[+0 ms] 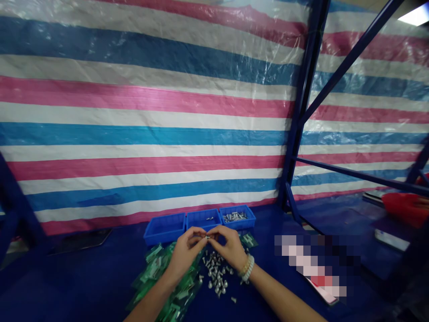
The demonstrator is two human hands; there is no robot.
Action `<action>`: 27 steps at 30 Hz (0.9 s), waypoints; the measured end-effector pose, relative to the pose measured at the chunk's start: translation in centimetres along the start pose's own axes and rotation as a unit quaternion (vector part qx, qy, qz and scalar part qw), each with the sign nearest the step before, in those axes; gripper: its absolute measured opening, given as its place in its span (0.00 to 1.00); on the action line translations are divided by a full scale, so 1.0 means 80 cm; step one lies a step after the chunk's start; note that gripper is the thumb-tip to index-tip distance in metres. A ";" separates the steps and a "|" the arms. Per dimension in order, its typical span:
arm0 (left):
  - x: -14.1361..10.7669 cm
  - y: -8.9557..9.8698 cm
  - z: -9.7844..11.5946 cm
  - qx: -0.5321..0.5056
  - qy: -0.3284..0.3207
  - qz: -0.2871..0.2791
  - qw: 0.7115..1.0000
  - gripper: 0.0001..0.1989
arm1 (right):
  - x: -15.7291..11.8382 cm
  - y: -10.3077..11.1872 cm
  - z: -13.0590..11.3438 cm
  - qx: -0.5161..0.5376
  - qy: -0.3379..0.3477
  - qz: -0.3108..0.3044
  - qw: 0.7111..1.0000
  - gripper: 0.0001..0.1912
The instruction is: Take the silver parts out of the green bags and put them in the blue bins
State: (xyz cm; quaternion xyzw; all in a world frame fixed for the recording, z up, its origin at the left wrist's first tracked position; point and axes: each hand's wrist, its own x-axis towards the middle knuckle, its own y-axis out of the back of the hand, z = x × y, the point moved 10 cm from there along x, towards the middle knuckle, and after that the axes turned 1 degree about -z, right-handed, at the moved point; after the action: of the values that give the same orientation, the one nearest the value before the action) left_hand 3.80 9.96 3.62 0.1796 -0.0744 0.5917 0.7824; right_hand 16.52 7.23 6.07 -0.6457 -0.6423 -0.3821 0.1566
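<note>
My left hand [188, 248] and my right hand [230, 245] meet at the fingertips in front of the blue bins. Both are closed in a pinch on a small metal screw [207, 237], mostly hidden by the fingers. Below them a loose pile of screws [217, 273] with rounded heads lies on the blue table. Under and beside my left forearm are several green-printed clear plastic bags [182, 293] with small parts in them. One more small bag [249, 240] lies right of my right hand, whose wrist wears a beaded bracelet [247, 268].
Three blue bins stand in a row: the left bin [165, 227] bare inside, the middle bin [196, 218] with a few small parts, the right bin [237, 209] with many. Blue metal posts [295, 134] frame a striped sheet [150, 134]. A phone-like dark slab [87, 239] lies left.
</note>
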 end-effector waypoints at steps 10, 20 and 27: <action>-0.002 -0.001 -0.013 -0.077 0.041 0.002 0.996 0.16 | 0.000 0.013 -0.021 -0.008 0.054 0.015 0.998 0.05; -0.009 -0.001 -0.006 -0.055 0.014 0.059 0.997 0.11 | 0.002 0.015 -0.027 -0.035 0.046 0.013 0.998 0.07; -0.010 0.005 0.005 -0.008 -0.024 0.073 0.997 0.08 | -0.004 -0.002 -0.018 0.003 0.026 -0.014 1.000 0.13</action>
State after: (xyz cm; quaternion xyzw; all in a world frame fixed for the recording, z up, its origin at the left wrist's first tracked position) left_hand 3.20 9.19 3.81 0.1814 -0.1111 0.6421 0.7365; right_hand 16.01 6.02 6.80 -0.6262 -0.6481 -0.3988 0.1700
